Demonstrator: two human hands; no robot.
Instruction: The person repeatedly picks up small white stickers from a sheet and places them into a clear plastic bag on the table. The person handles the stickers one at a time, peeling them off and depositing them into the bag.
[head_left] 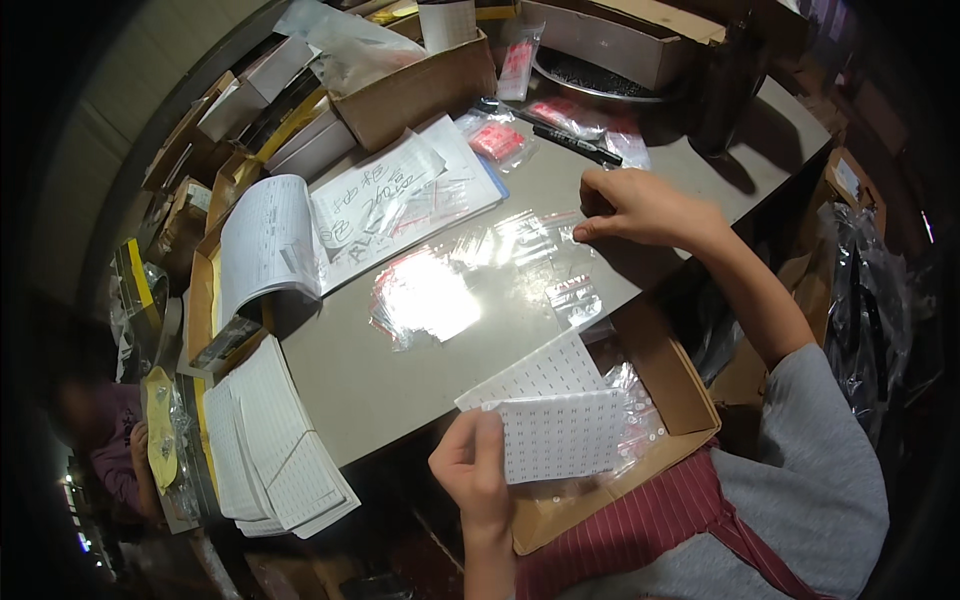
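Printed sheets (562,440) clamped in my left hand (473,465)

The white sheets, covered in rows of small marks, sit over an open cardboard box (682,385) at the table's near edge, pinched at their left corner between my thumb and fingers. Small clear bags with white bits (640,425) lie inside that box. My right hand (645,207) is above the table (350,385), fingers curled, thumb down by some flat clear bags (525,240); I cannot tell whether it grips one. Left of those is a glaring heap of bags (425,295). Beyond lie a black marker (578,146) and a handwritten paper (365,205).
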